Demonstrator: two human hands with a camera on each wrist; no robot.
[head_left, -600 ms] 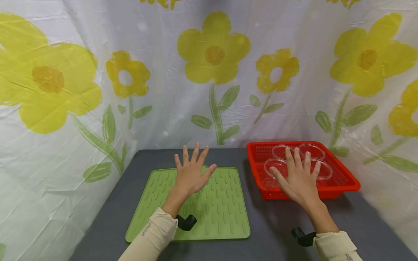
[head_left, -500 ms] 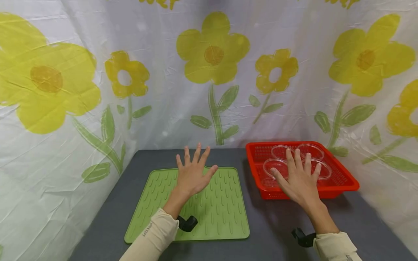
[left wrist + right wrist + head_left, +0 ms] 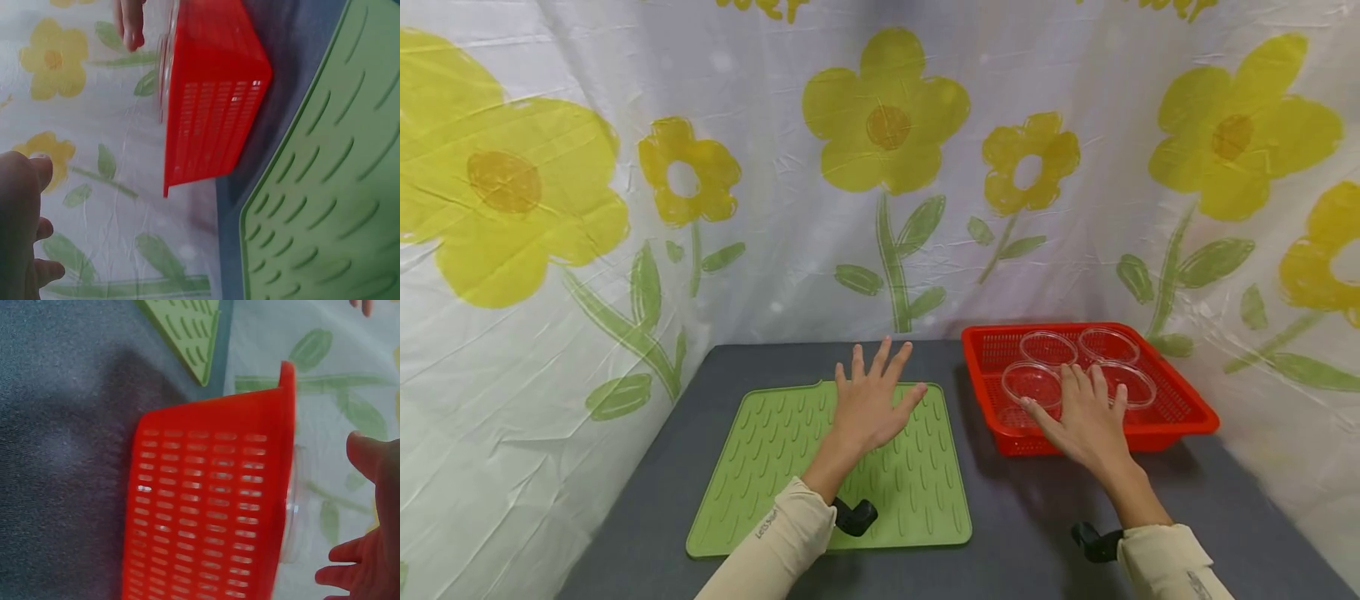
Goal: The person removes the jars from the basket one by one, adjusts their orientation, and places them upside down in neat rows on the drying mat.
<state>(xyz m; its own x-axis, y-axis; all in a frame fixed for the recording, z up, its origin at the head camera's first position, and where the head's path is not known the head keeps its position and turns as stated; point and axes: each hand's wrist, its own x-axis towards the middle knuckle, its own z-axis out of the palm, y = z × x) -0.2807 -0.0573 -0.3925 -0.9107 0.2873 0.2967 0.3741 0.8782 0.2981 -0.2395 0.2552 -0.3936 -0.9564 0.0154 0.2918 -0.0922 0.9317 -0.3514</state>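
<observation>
My left hand [image 3: 868, 412] hovers above the green ridged mat [image 3: 760, 467], its fingers spread and nothing in its grasp. Over the near side of a red plastic basket [image 3: 1195, 417] is my right hand [image 3: 1086, 421], fingers extended and holding nothing. Several clear round dishes [image 3: 1032, 385] sit in the basket, and the right hand partly covers one of them. In the right wrist view, the hand's thumb and fingers stay apart from the slotted basket wall [image 3: 206, 506]. The left wrist view also shows a gap between the left hand [image 3: 19, 219] and the basket.
A dark grey table [image 3: 1000, 533] carries the mat on the left and the basket at the back right. Behind and beside it hangs a white curtain [image 3: 775, 250] printed with yellow flowers. Each wrist wears a small black camera mount [image 3: 856, 518].
My left hand has shifted to the right over the mat. The right hand has dipped slightly towards me, uncovering more of the dishes. The head view has turned a little.
</observation>
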